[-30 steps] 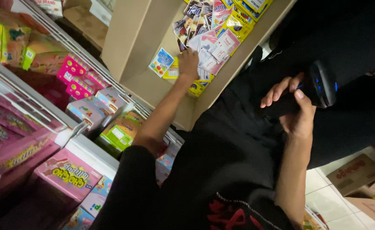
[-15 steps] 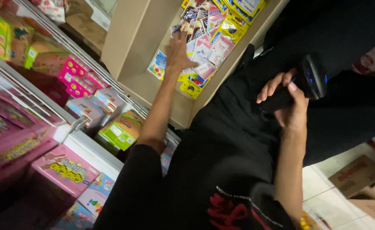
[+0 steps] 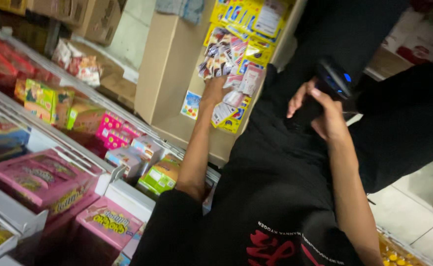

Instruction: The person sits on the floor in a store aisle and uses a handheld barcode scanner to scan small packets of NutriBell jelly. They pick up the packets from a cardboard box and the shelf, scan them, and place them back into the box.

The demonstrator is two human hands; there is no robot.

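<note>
Left hand [image 3: 215, 88] on glossy flat packets [image 3: 231, 59], right hand [image 3: 324, 111] gripping black scanner [image 3: 335, 81]

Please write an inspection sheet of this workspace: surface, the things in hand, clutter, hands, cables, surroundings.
Surface: cardboard box beside white shelves.
Things in hand: colourful packets in the box; black handheld scanner.
Clutter: pink boxes and green box on the shelves.
Hands: left hand rests on the packets; right hand grips the scanner.
Cables: nothing seen.
Surroundings: white tiled floor, more cartons.
</note>
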